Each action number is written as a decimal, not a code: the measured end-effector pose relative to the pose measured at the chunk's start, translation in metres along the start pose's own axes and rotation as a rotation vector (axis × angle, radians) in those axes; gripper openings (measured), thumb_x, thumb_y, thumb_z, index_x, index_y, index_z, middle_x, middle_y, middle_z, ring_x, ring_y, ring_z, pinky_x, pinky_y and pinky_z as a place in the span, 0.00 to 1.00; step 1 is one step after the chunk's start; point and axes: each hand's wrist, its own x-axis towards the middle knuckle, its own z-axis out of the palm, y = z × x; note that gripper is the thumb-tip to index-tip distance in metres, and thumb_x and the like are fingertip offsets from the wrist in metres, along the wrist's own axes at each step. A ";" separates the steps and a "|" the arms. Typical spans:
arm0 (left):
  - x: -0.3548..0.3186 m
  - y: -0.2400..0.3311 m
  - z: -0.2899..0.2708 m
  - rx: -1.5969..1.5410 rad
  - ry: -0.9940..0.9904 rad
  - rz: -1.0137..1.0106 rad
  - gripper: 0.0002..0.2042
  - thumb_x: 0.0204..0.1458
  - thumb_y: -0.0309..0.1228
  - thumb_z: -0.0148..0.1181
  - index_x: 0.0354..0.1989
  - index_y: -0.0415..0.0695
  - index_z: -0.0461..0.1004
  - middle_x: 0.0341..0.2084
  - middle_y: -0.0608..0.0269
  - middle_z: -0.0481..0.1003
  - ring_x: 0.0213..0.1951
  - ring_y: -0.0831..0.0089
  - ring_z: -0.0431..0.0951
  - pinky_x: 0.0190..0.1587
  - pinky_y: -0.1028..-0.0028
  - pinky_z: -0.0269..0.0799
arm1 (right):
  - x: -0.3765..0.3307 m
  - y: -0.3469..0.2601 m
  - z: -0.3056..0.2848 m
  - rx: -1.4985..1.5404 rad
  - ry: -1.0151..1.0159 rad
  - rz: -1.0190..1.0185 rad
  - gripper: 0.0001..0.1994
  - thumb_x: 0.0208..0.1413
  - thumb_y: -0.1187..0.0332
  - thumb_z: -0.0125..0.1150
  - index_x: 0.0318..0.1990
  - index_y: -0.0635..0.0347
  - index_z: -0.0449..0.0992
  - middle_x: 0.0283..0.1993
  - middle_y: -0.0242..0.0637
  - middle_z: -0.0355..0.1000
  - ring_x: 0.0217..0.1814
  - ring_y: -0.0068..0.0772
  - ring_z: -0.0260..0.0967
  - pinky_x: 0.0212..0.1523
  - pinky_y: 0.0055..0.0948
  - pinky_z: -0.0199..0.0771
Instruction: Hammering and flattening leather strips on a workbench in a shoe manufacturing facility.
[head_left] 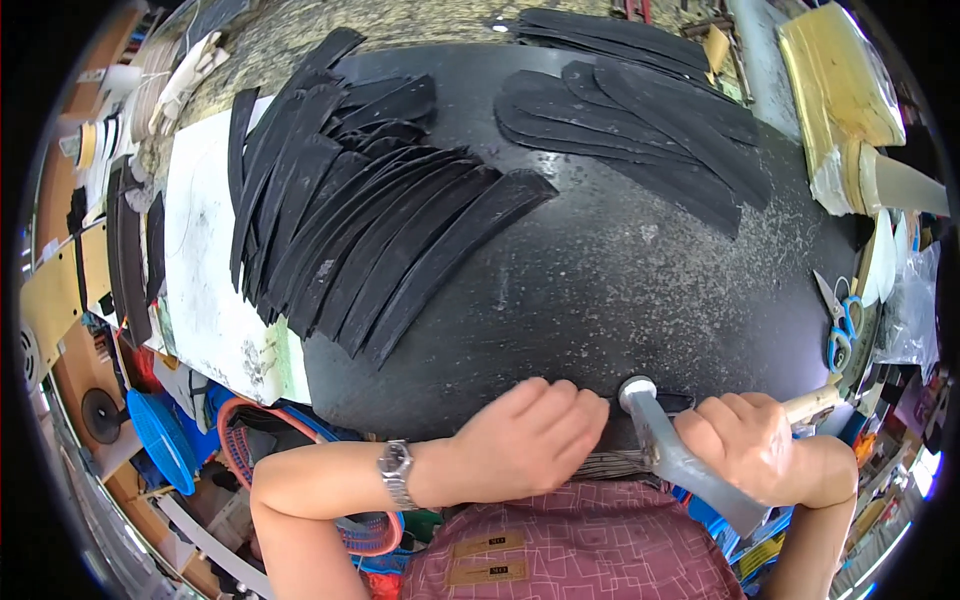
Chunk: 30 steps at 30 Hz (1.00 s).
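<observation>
My right hand is wrapped round the pale wooden handle of a hammer, near the front edge of the black work surface. The hammer's grey metal head lies slantwise, its round face toward my left hand. Closed, with curled fingers, my left hand rests at the same edge, just left of that face. What its fingers hold, if anything, is hidden. Partly behind the hammer head, between my hands, shows a short piece of black strip.
Overlapping black strips fan out at the left, with a second pile at the back right. Blue-handled scissors lie at the right edge. A yellow tape-wrapped block stands at the far right; a white board lies left.
</observation>
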 end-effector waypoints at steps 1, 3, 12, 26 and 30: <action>-0.005 -0.002 -0.001 -0.103 0.016 -0.067 0.16 0.41 0.33 0.53 0.34 0.33 0.75 0.39 0.54 0.72 0.38 0.64 0.69 0.38 0.71 0.65 | 0.002 0.000 0.000 0.000 -0.002 -0.004 0.12 0.40 0.66 0.57 0.34 0.61 0.70 0.24 0.31 0.59 0.21 0.28 0.63 0.20 0.26 0.62; -0.009 0.001 -0.005 -0.017 -0.043 -0.013 0.16 0.42 0.33 0.53 0.36 0.33 0.75 0.39 0.54 0.72 0.38 0.65 0.69 0.37 0.72 0.65 | 0.005 -0.002 0.001 0.004 -0.005 -0.011 0.12 0.40 0.66 0.57 0.34 0.61 0.70 0.24 0.31 0.59 0.21 0.28 0.63 0.20 0.26 0.62; -0.030 0.006 -0.008 0.093 0.026 -0.063 0.18 0.43 0.33 0.51 0.38 0.31 0.73 0.37 0.56 0.72 0.38 0.66 0.70 0.38 0.71 0.66 | 0.029 -0.017 -0.002 0.020 -0.022 -0.039 0.12 0.42 0.66 0.57 0.34 0.61 0.71 0.25 0.32 0.60 0.22 0.30 0.63 0.21 0.27 0.63; -0.056 0.008 -0.017 -0.004 0.107 -0.217 0.15 0.39 0.30 0.57 0.37 0.39 0.75 0.34 0.60 0.72 0.34 0.69 0.70 0.34 0.73 0.66 | 0.056 -0.030 0.005 0.032 -0.040 -0.058 0.11 0.44 0.66 0.57 0.35 0.62 0.71 0.26 0.33 0.61 0.24 0.31 0.64 0.23 0.28 0.63; -0.056 0.001 -0.009 -0.178 0.183 -0.254 0.14 0.38 0.28 0.58 0.37 0.39 0.75 0.33 0.61 0.72 0.33 0.70 0.71 0.32 0.74 0.68 | 0.048 -0.029 0.006 0.023 -0.036 -0.030 0.11 0.44 0.66 0.57 0.35 0.62 0.71 0.26 0.33 0.61 0.24 0.32 0.64 0.23 0.28 0.63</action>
